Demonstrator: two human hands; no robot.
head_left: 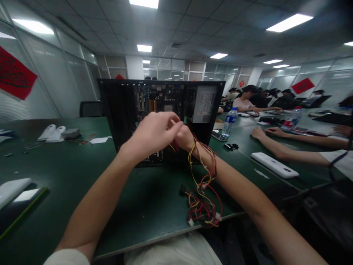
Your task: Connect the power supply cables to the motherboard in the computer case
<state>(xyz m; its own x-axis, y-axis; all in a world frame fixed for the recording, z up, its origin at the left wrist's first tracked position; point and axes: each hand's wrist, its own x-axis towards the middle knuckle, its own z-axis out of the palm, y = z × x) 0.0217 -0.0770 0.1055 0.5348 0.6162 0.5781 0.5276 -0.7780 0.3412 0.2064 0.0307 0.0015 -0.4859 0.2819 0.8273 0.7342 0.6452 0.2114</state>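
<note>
An open black computer case (110,117) stands on the green table, its inside facing me. Within it show a motherboard (165,96) and a silver power supply (204,106). Both my hands meet in front of the case. My left hand (154,130) has bent fingers and its thumb drawn in against my right hand; whatever it pinches is hidden. My right hand (184,138) is closed, with red and yellow wires showing below its fingers. A bundle of power cables (202,208) hangs over my right wrist and lies tangled at the table's front edge.
A water bottle (229,123) and small black parts (231,146) stand right of the case. A white device (274,165) lies nearer a co-worker's arms (284,147). On the left are white objects (56,133) and a green-edged phone-like slab (22,206).
</note>
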